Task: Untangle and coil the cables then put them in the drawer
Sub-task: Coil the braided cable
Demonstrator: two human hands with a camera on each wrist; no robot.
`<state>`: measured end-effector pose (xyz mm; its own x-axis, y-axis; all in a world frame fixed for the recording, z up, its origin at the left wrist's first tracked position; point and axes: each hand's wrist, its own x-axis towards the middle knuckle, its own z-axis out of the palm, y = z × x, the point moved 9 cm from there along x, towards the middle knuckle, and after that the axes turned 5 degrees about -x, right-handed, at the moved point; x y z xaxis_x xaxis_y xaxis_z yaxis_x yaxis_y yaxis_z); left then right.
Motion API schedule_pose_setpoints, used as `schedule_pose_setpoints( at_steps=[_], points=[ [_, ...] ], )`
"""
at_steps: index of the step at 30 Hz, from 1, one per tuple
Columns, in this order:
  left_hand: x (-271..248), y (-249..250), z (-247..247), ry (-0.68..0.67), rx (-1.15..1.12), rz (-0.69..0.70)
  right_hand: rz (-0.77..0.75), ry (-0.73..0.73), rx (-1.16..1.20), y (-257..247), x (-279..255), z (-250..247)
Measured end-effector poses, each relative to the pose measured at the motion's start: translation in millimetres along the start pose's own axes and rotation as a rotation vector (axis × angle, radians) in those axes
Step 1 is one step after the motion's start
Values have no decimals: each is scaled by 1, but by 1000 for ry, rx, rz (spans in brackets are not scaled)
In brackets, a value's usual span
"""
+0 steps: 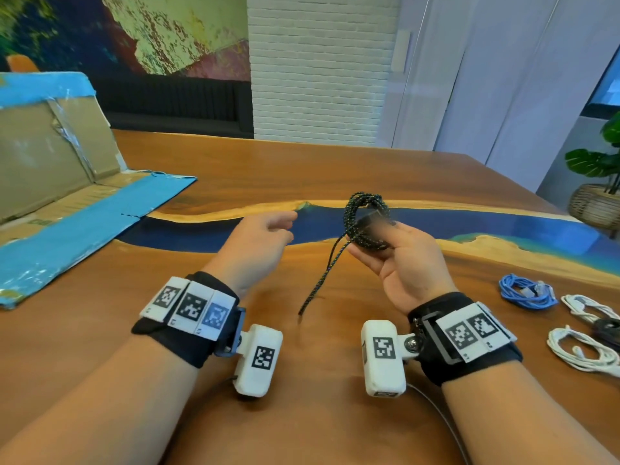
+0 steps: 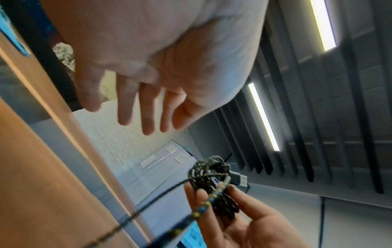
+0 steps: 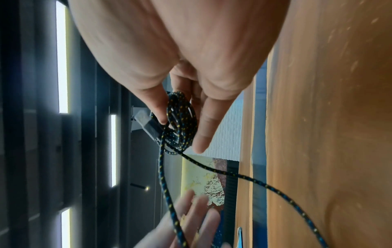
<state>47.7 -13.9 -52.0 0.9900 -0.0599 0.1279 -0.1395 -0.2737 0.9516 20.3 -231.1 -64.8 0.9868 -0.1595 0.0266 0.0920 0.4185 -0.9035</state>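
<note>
The head view alone shows the wooden table (image 1: 385, 169) with its blue resin strip, a flattened cardboard box (image 1: 50, 182) at left, and a blue cable (image 1: 526, 292) and white cables (image 1: 583, 350) coiled at right. Above the table, the right hand (image 1: 402, 263) pinches the coiled black braided cable (image 1: 367, 223), its tail hanging to the table. The left hand (image 1: 258, 243) hovers beside it, fingers loose, holding nothing. The left wrist view shows the cable's USB plug (image 2: 240, 180) and ceiling lights (image 2: 264, 117).

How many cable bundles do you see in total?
4: a black braided cable in the right hand; a blue bundle and two white bundles on the table. A dark item there is unclear.
</note>
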Motion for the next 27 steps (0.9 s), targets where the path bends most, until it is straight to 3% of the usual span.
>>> schedule_pose_setpoints(
  at_steps=[4, 8, 11, 15, 19, 23, 27],
  points=[
    [-12, 14, 28, -133, -138, 51, 2, -91, -76, 10, -5, 16],
    [-18, 9, 43, -223, -216, 17, 3, -87, -128, 15, -4, 17],
    [-13, 12, 31, -142, -84, 75, -9, -53, -117, 12, -3, 14],
    [2, 0, -1, 51, -192, 49, 20, -2, 73, 4, -3, 5],
    [7, -7, -7, 118, -229, 36, 127, -117, 198, 9, -8, 17],
    [1, -8, 14, 37, -281, 2, 204, -264, 107, 20, -23, 40],
    [-7, -4, 33, -184, -533, -69, 227, -272, 87, 24, -30, 46]
  ],
)
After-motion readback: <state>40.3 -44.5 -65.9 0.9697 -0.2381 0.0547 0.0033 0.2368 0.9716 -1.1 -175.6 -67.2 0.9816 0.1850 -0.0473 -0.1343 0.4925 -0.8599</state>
